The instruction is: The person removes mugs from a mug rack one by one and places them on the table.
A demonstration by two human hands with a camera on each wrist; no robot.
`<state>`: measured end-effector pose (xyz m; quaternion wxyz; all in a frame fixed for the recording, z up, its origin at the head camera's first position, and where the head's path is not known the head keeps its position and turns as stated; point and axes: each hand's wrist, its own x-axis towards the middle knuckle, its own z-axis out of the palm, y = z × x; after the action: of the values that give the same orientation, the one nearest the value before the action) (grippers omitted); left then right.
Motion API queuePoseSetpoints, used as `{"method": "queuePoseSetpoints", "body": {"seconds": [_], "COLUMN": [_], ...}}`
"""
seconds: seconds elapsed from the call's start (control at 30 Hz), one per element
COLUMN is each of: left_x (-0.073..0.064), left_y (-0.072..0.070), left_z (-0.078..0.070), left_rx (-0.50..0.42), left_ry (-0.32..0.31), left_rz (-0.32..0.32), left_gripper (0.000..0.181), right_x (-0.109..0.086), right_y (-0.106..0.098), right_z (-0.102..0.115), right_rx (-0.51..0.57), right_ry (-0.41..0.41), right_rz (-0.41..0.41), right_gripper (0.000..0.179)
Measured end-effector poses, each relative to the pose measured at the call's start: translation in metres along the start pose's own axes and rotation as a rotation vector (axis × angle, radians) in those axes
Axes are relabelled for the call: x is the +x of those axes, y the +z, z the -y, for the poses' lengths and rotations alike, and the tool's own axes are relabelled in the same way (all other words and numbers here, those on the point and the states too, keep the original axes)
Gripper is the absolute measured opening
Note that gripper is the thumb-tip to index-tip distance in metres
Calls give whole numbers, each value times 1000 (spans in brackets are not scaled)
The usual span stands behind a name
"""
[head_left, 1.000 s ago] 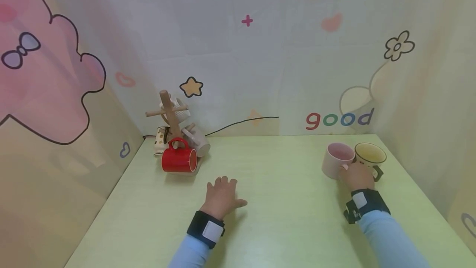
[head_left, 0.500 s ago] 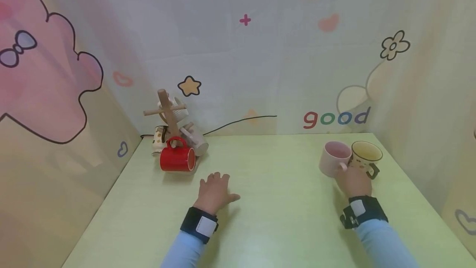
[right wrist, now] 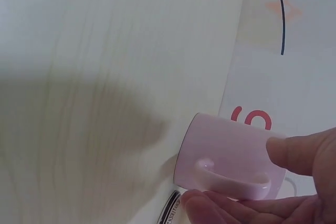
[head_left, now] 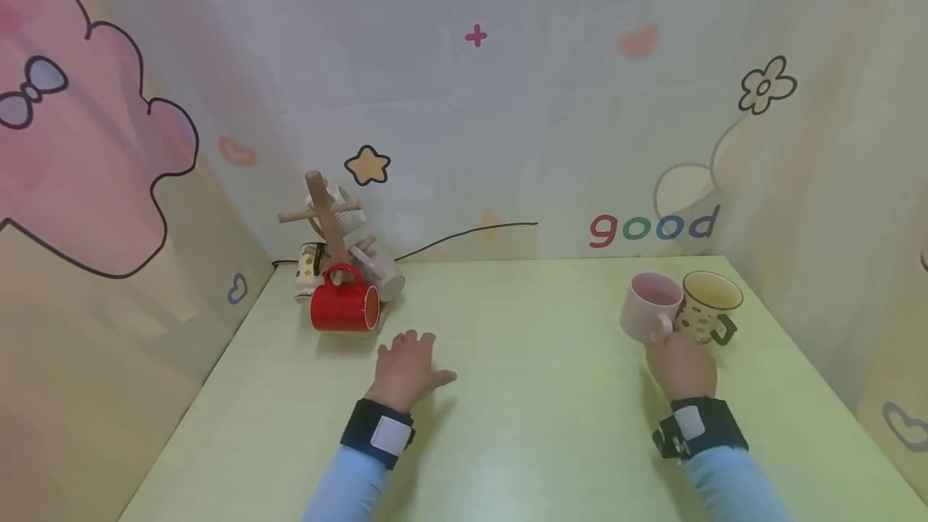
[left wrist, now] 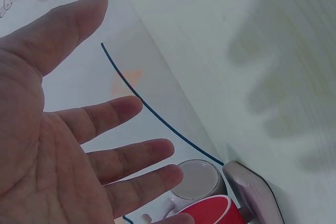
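In the head view, a pale pink mug (head_left: 642, 314) stands upright at the far right, handle facing me. My right hand (head_left: 681, 366) is right at that handle. From the right wrist view, its thumb (right wrist: 299, 153) overlaps the mug's side, apart from the fingers (right wrist: 202, 208), which extend along the handle's far side without curling round it. A cream spotted mug (head_left: 699, 321) with a dark handle stands close beside the pink one. My left hand (head_left: 404, 373) is over the table with fingers spread, holding nothing, nearest the red mug (head_left: 341, 308).
A wooden mug tree (head_left: 328, 216) stands at the back left. It carries the red mug, a grey-white mug (head_left: 387, 276), a spotted mug (head_left: 308, 268) and a white mug (head_left: 350, 216). A printed curtain (head_left: 464, 119) borders the pale table (head_left: 507, 393).
My right hand has drawn back toward me from between the two standing mugs, uncovering more of the spotted one. My left hand has shifted slightly left. The mugs have stayed in place.
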<state>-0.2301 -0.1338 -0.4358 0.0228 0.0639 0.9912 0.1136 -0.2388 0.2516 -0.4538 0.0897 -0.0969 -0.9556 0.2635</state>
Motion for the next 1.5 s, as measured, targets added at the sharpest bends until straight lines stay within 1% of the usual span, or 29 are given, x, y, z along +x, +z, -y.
{"method": "queuePoseSetpoints", "body": {"seconds": [0.1, 0.23, 0.37, 0.57, 0.67, 0.73, 0.8, 0.9, 0.97, 1.03, 1.13, 1.23, 1.33, 1.4, 1.5], "left_x": [0, -1, -2, -3, -3, -3, -3, -2, -2, -1, 1, 1, 2, 2, 5], "left_y": [-1, -4, -7, -6, -8, -12, -17, -27, -34, -41, -50, -60, -70, -76, -86], "left_z": [3, 6, 7, 9, 11, 13, 16, 21, 25, 29, 36, 44, 53, 60, 71], "left_rx": [0, 3, 3, -2, 0, 19, 43, 63, 56, 37, 32, 40, 20, 0, -16], "left_ry": [0, -4, -13, -13, -13, -9, -2, -5, -11, -29, -41, -52, -56, -67, -94], "left_rz": [-3, -6, -4, -1, -11, -28, -51, -69, -82, -86, -95, -106, -140, -167, -186], "left_gripper": [69, 70, 70, 71, 71, 71, 71, 71, 72, 74, 77, 79, 75, 73, 72], "right_x": [-3, -6, -9, -10, -10, -11, -13, -16, -19, -21, -25, -30, -36, -40, -45], "right_y": [0, 2, 3, 3, 3, 3, 4, 5, 7, 10, 14, 19, 22, 24, 27], "right_z": [2, 3, 3, 3, 3, 4, 5, 7, 11, 15, 21, 28, 38, 45, 54], "right_rx": [2, -2, 5, 10, 4, -6, -15, -28, -37, -52, -68, -70, -61, -57, -57], "right_ry": [19, 21, 4, -25, -34, -43, -39, -22, 4, 5, -24, -86, -137, -166, -199], "right_rz": [12, -14, -39, -55, -61, -59, -43, 17, 69, 119, 173, 210, 225, 234, 246], "right_gripper": [50, 43, 40, 39, 40, 39, 37, 36, 46, 54, 58, 57, 55, 53, 51]}}
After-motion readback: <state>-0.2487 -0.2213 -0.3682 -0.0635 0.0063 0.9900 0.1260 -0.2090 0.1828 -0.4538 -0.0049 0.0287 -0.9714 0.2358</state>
